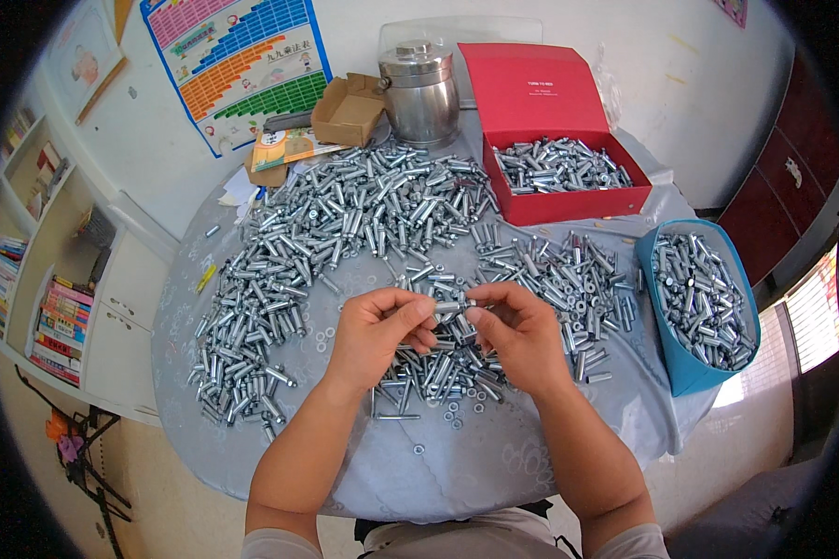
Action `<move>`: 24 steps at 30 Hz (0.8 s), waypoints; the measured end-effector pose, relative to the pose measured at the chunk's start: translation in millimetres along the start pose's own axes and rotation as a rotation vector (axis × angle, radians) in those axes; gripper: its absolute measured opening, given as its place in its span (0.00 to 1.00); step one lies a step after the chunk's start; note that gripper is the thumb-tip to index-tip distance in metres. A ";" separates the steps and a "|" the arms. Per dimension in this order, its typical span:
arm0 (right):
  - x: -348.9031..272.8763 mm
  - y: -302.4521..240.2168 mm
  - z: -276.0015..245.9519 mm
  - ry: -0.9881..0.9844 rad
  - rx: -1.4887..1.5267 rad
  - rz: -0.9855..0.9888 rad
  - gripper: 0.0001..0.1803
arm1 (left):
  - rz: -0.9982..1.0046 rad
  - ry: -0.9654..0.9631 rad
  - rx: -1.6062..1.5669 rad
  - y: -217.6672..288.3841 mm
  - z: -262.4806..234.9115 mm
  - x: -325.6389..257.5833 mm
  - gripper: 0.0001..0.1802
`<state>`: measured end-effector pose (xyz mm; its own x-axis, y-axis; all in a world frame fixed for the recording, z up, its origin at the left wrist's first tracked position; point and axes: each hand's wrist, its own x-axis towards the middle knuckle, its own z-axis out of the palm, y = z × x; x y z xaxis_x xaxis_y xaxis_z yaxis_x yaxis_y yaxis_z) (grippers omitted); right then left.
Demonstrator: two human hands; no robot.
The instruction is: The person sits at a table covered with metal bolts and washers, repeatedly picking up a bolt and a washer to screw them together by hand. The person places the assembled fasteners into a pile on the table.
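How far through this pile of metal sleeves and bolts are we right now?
Done, by the look of it: the red box and the blue bin each hold a batch of metal pieces. In hand: the left hand and the right hand pinch one metal sleeve between them. Left: a big heap of loose pieces covers much of the table, so most seems undone.

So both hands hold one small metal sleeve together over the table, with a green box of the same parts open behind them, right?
Not quite: the open box of metal parts behind is red, not green, as the head view shows. The rest stands: the left hand and right hand hold one small metal sleeve between their fingertips over the table.
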<state>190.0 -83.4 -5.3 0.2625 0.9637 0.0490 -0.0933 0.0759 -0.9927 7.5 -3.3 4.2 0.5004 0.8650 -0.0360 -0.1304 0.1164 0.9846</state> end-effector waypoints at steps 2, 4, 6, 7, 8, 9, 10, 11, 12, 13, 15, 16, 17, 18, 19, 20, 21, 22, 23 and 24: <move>1.1 5.3 -3.2 0.036 -0.076 -0.104 0.12 | -0.020 0.028 -0.007 0.3 0.1 0.8 0.11; 1.2 3.9 -2.3 0.080 -0.179 -0.214 0.13 | -0.038 0.056 -0.031 2.5 -1.3 1.0 0.11; -0.4 -5.4 3.4 0.132 -0.307 -0.333 0.15 | -0.026 0.056 -0.022 -0.8 -3.8 0.3 0.11; -0.2 -4.0 1.2 0.090 -0.358 -0.348 0.16 | -0.020 0.049 -0.020 -2.1 -3.5 1.1 0.11; 0.1 0.0 -2.4 0.048 -0.408 -0.363 0.17 | -0.017 0.048 -0.032 -2.5 -2.4 1.7 0.11; 0.2 3.3 -4.5 0.005 -0.459 -0.378 0.19 | -0.014 0.047 -0.044 -2.8 -0.6 2.3 0.11; 0.5 6.4 -3.4 0.008 -0.477 -0.427 0.18 | -0.011 0.050 -0.054 -3.6 0.2 2.5 0.11; 0.7 9.2 -1.2 0.012 -0.495 -0.476 0.18 | -0.005 0.052 -0.065 -5.2 0.4 2.9 0.10; 0.7 10.4 0.9 0.016 -0.513 -0.525 0.18 | 0.002 0.054 -0.076 -7.1 0.4 3.6 0.10; -0.7 9.2 3.3 0.023 -0.526 -0.520 0.18 | 0.008 0.056 -0.087 -8.6 0.3 3.9 0.10; -4.2 3.9 6.9 0.038 -0.552 -0.509 0.17 | 0.007 0.061 -0.109 -8.2 1.4 3.7 0.10; -4.4 3.4 6.1 0.028 -0.553 -0.512 0.17 | 0.006 0.061 -0.120 -8.1 2.5 3.4 0.10; -4.0 2.8 4.9 0.019 -0.554 -0.515 0.17 | 0.006 0.057 -0.088 -8.2 3.7 3.3 0.09; -3.9 2.2 4.2 0.010 -0.554 -0.518 0.17 | 0.007 0.053 -0.055 -8.4 4.9 3.3 0.09; -4.7 0.7 4.6 0.023 -0.537 -0.468 0.17 | 0.009 0.048 -0.023 -8.5 5.6 3.4 0.09; -5.9 -1.7 5.6 0.036 -0.519 -0.418 0.16 | 0.002 0.045 -0.026 -8.2 6.1 3.1 0.08; -6.7 -3.1 6.1 0.049 -0.501 -0.368 0.16 | -0.005 0.041 -0.029 -7.7 6.5 2.5 0.08; -6.5 -4.6 5.0 0.033 -0.485 -0.349 0.16 | -0.010 0.037 -0.033 -6.8 7.1 2.1 0.07; -6.0 -5.9 3.0 0.017 -0.468 -0.330 0.16 | -0.028 0.019 -0.020 -6.3 7.4 1.9 0.07; -5.7 -6.7 1.5 0.000 -0.452 -0.310 0.16 | -0.047 0.001 -0.007 -5.9 7.5 1.7 0.07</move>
<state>187.7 -89.0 1.2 0.2124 0.9135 0.3471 0.4104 0.2389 -0.8800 15.5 -6.2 -0.4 0.5049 0.8593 -0.0821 -0.1127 0.1599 0.9807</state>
